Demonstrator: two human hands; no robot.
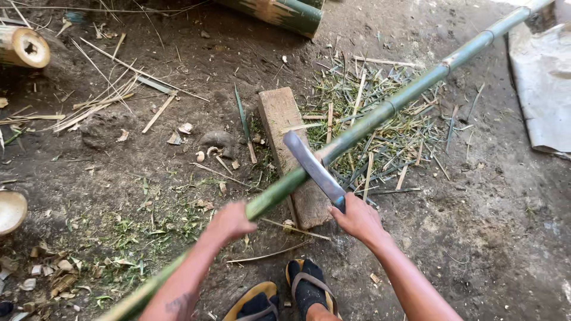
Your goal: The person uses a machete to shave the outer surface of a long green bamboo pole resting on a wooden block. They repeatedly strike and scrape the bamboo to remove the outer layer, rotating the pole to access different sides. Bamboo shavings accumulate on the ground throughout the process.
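Overhead, I note a long green bamboo pole (380, 113) running diagonally from lower left to upper right, resting across a wooden block (285, 137) on the dirt floor (493, 238). Green shavings (398, 137) lie scattered right of the block. The left hand (229, 221) is closed around the pole just short of the block. The right hand (358, 217) is wrapped tight on the handle of a machete (314, 168), whose blade lies against the pole over the block. Two sandalled feet (285, 294) show below.
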